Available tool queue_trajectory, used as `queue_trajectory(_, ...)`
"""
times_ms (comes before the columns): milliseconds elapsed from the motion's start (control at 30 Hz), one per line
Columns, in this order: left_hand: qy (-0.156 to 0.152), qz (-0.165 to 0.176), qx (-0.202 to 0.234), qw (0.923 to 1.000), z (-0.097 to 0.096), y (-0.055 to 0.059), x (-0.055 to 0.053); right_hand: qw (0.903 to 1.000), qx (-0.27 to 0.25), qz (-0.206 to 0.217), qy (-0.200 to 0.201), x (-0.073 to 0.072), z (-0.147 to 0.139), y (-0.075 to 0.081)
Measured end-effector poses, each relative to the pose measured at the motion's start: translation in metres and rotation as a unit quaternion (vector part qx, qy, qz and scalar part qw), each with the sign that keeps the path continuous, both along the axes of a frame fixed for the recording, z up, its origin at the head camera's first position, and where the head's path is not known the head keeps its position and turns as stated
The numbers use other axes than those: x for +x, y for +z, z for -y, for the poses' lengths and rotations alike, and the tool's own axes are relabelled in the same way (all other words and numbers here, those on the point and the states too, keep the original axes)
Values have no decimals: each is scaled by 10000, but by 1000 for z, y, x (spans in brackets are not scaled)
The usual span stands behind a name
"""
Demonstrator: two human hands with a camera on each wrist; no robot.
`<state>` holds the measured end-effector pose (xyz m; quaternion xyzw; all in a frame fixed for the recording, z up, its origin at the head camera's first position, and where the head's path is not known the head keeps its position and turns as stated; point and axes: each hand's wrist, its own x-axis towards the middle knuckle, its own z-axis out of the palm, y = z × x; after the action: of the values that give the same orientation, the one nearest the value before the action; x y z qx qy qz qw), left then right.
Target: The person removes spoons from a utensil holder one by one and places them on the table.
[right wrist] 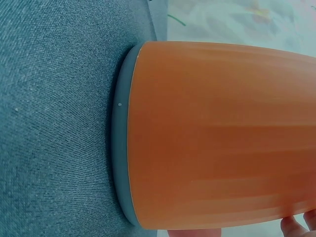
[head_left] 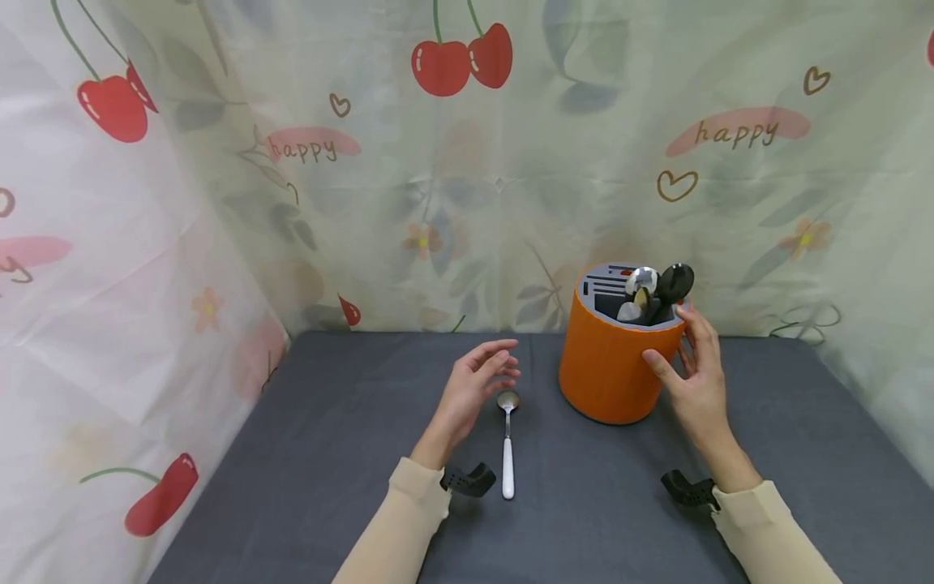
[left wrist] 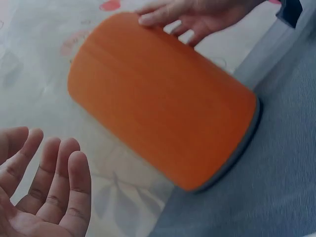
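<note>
An orange cylindrical utensil holder with a grey slotted top stands upright on the dark cloth. Several spoons, among them a black spoon and a shiny metal spoon, stick up from its top. My right hand touches its right side near the rim, thumb toward the front and fingers fairly straight along the wall. To the left of the holder, apart from it, my left hand hovers with loosely bent fingers and holds nothing. A white-handled spoon lies just right of that hand, bowl pointing away.
Dark grey cloth covers the table. Patterned curtains with cherries hang behind it, the rear curtain close behind the holder, and the side curtain runs along the left edge. Each wrist wears a black camera band.
</note>
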<state>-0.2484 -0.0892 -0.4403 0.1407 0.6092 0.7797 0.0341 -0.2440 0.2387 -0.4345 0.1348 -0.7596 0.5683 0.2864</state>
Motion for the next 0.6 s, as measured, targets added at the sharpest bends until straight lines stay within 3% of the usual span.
queue_trajectory(367, -366, -200, -170, 9990, -12, 29, -4, 9997, -17, 215, -142, 0, 0, 0)
queue_trajectory(600, -444, -266, -157, 9985, -13, 40, -9, 9999, -36, 110, -81, -1, 0, 1)
